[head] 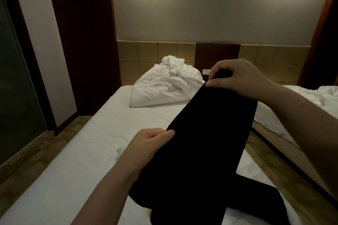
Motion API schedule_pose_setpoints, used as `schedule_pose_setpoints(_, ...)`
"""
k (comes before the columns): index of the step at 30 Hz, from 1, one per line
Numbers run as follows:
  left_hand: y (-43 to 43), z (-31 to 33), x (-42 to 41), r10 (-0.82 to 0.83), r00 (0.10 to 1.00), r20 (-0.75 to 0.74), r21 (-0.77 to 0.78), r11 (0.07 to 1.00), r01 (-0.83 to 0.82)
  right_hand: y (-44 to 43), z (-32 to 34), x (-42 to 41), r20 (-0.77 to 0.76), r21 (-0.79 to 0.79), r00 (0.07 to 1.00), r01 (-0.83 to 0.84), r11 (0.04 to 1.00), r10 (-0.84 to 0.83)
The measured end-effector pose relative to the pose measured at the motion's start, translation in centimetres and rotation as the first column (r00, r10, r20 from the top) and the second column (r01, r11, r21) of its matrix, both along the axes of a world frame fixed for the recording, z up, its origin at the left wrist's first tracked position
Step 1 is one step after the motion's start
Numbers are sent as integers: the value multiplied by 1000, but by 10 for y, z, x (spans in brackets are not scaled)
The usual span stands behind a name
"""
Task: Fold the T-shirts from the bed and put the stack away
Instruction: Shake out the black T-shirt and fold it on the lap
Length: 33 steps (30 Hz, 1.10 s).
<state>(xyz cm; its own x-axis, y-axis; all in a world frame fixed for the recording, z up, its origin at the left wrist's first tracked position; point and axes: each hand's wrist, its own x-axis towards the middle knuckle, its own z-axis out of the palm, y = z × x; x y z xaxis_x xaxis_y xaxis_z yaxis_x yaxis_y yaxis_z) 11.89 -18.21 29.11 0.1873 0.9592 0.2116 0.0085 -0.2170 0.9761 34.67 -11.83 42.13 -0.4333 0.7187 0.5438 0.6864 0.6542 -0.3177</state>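
A black T-shirt (pixel 210 133) hangs lifted above the white bed (pixel 87 151), stretched on a slant between both hands. My left hand (pixel 151 144) pinches its lower left edge between thumb and fingers. Higher up and to the right, my right hand (pixel 236 76) grips the upper corner. The cloth's lower part drapes onto the mattress near the front, where more black fabric (pixel 256 197) lies spread. A small bit of something yellow (pixel 149 212) peeks out from under the black cloth.
A crumpled white duvet and pillow (pixel 166 86) lie at the head of the bed against a tiled headboard (pixel 146 55). A second bed with white bedding (pixel 325 97) stands at the right across a narrow floor gap (pixel 270 144). Dark wood panels and a glass door are at the left.
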Motion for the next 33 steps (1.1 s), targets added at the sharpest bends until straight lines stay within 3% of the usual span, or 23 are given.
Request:
schedule_pose_setpoints(9,9,-19,6,55,998,11,75,996,-55,-9,2,-6,-59,-11,997,-54,998,53)
schedule_pose_setpoints(18,9,-23,20,-52,993,102,114,993,40,-15,3,-11,-66,7,995,-72,997,72)
schedule_pose_setpoints(24,9,-18,23,73,997,13,261,962,-74,-15,-1,-11,-77,0,995,-56,998,56)
schedule_pose_setpoints(28,12,-17,22,172,983,-59,282,948,-149,-18,-1,-13,-67,-45,996,-70,997,67)
schedule_pose_setpoints(31,12,-15,15,310,950,21,237,922,-306,-20,1,-6,-57,-115,996,-79,990,73)
schedule_pose_setpoints(33,10,-8,11,303,951,51,213,927,-307,-20,1,-2,-52,-174,996,-81,981,73)
